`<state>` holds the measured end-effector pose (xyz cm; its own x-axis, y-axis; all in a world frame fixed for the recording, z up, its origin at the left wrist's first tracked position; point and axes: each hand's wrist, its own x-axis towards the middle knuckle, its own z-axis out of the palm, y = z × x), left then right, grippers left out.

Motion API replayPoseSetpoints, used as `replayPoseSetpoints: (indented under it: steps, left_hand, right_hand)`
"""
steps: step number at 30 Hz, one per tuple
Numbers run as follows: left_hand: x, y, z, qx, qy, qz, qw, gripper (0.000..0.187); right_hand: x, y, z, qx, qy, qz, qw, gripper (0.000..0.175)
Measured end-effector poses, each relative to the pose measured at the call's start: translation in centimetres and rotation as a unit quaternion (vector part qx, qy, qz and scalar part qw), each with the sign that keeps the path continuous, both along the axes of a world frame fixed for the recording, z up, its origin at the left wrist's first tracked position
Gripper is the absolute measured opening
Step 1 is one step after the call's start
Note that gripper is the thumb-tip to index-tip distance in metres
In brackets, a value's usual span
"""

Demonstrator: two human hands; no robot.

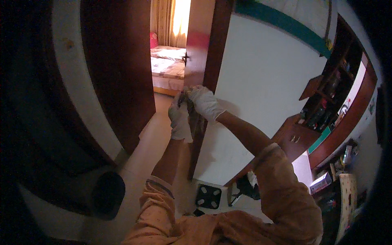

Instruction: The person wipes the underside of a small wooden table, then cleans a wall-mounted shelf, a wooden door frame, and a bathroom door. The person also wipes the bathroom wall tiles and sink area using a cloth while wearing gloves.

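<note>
Both of my hands wear pale gloves and meet in front of a partly open wooden door (pixel 199 39), near its edge and the dark door frame (pixel 220 46). My left hand (pixel 180 118) is upright, its fingers close around something small and dark that I cannot make out. Above and to the right of it, my right hand (pixel 203 101) bends over the same spot, its fingertips hidden or blurred. The black door handle (pixel 185 58) shows a little above my hands, apart from them.
A bed (pixel 168 65) stands in the bright room beyond. A bathroom scale (pixel 209 196) lies on the tiled floor. On the left is a dark round-ended object (pixel 108 196); to the right, a white wall (pixel 263 73) and wooden shelves (pixel 324 101) with several things.
</note>
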<state>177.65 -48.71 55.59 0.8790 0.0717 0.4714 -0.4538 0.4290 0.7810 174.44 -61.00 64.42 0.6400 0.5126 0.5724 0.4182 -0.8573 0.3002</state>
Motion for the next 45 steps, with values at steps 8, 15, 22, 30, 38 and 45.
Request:
replayPoseSetpoints:
  steps: [8, 15, 22, 30, 38, 45]
  left_hand:
    - [1.0, 0.6, 10.1, -0.123, -0.065, -0.058, 0.989, 0.035]
    - [7.7, 0.1, 15.9, -0.154, -0.197, -0.157, 0.956, 0.04]
    - [10.6, 0.6, 23.9, -0.047, -0.4, -0.043, 0.914, 0.065]
    - [13.7, 0.6, 23.4, -0.019, -0.369, -0.093, 0.924, 0.062]
    - [14.4, -1.8, 16.0, 0.07, -0.3, -0.122, 0.944, 0.059]
    - [10.7, -1.5, 1.8, -0.115, -0.176, -0.476, 0.854, 0.064]
  right_hand:
    - [-4.2, 0.9, 10.0, 0.031, -0.024, -0.018, 0.999, 0.046]
    - [-0.9, 1.8, 16.5, -0.155, -0.208, -0.077, 0.963, 0.057]
    - [2.0, 3.3, 32.1, -0.208, -0.417, -0.078, 0.881, 0.035]
    - [7.3, 0.2, 41.7, -0.331, -0.427, -0.352, 0.764, 0.045]
    - [7.9, 0.7, 25.1, -0.433, -0.15, -0.482, 0.747, 0.024]
    - [9.2, -3.4, -1.0, -0.162, 0.065, -0.105, 0.979, 0.029]
